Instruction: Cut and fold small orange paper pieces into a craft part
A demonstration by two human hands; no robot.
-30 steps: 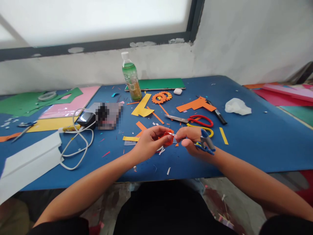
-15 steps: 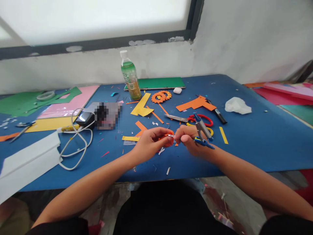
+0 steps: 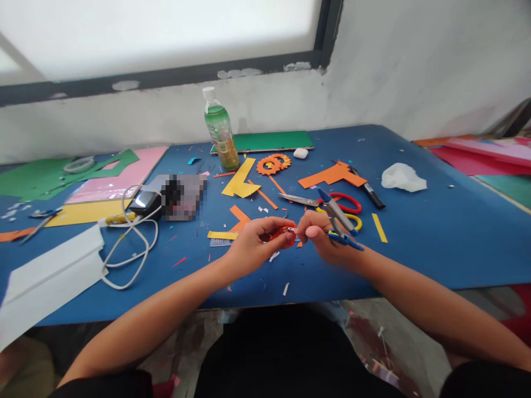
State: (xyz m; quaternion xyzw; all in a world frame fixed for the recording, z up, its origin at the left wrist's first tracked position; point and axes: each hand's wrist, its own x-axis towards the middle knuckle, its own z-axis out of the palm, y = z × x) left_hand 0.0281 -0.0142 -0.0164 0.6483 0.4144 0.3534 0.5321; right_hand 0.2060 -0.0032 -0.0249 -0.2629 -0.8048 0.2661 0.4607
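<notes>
Orange piece point(image 3: 292, 240) sits clamped between left hand's point(image 3: 256, 243) thumb and fingers, likely for steadiness; right hand point(image 3: 322, 237) grips blue tool point(image 3: 347, 241) (tip at piece). Scissors point(image 3: 307, 201) lie just beyond right grip.

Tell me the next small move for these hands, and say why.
I'd probably have the right hand gently squeeze the blue-handled tool while the left hand steadies the orange piece: the handles stand spread apart, and the metal tip is at the piece between the left fingers. Exact contact is too small to tell.
</notes>
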